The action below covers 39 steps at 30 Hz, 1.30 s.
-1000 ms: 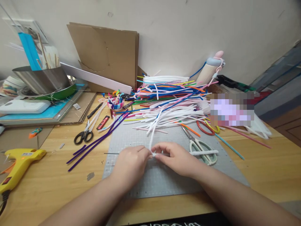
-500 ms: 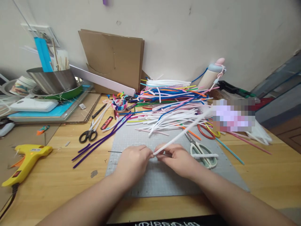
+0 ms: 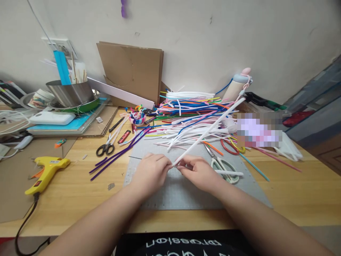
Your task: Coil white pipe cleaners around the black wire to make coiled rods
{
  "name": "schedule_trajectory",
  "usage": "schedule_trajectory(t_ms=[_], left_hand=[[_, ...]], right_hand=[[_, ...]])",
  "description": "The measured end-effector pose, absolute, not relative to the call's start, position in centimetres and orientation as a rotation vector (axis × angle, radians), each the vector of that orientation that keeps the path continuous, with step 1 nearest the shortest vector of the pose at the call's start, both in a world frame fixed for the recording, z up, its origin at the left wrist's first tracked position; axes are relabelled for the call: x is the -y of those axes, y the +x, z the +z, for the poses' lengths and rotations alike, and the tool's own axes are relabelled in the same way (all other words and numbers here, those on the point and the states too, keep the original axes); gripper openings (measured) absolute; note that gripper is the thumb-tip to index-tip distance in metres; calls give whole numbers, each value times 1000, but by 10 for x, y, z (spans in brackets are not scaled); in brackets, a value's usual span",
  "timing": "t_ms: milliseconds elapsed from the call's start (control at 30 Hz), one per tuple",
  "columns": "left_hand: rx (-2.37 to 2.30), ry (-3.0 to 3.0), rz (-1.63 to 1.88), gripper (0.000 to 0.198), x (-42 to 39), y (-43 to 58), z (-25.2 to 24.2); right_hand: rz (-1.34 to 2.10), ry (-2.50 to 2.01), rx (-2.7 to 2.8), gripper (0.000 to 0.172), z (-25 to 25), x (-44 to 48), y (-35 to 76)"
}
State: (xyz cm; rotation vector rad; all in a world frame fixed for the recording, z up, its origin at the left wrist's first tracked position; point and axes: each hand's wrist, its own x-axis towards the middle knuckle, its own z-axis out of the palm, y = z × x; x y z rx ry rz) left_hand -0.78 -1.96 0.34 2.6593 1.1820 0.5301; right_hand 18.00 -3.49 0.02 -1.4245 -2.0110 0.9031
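Observation:
Over the grey cutting mat (image 3: 173, 192), my left hand (image 3: 150, 172) and my right hand (image 3: 198, 172) meet fingertip to fingertip. Both pinch the near end of a long white pipe cleaner (image 3: 207, 131). Its free length slants up and to the right over the heap of coloured pipe cleaners (image 3: 191, 113). A thin dark wire (image 3: 134, 157) sticks out to the left of my left hand; whether my fingers hold it is hidden.
Pale green scissors (image 3: 222, 167) lie right of my right hand. Purple pipe cleaners (image 3: 117, 154) and black scissors (image 3: 105, 147) lie to the left. A yellow glue gun (image 3: 46, 170) rests far left. Cardboard (image 3: 130, 71), a metal pot (image 3: 70, 93) and a bottle (image 3: 236, 85) stand along the wall.
The white pipe cleaner's free end has swung from pointing away over the pile to slanting up and right. Both hands stayed pinched together; the view shifted left and down.

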Motion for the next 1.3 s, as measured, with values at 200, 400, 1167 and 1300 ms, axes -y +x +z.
schedule_trajectory(t_ms=[200, 400, 1167, 1300], left_hand=[[-1202, 2572, 639, 12, 21, -2, 9], [-1193, 2607, 601, 15, 18, 3, 12], [-1161, 2142, 354, 17, -4, 11, 25], [-1108, 2422, 538, 15, 8, 12, 23]], right_hand=[[684, -1425, 2117, 19, 9, 41, 184], [582, -1370, 2201, 20, 10, 40, 191], [495, -1289, 2219, 16, 5, 37, 195], [764, -1319, 2032, 13, 5, 31, 198]])
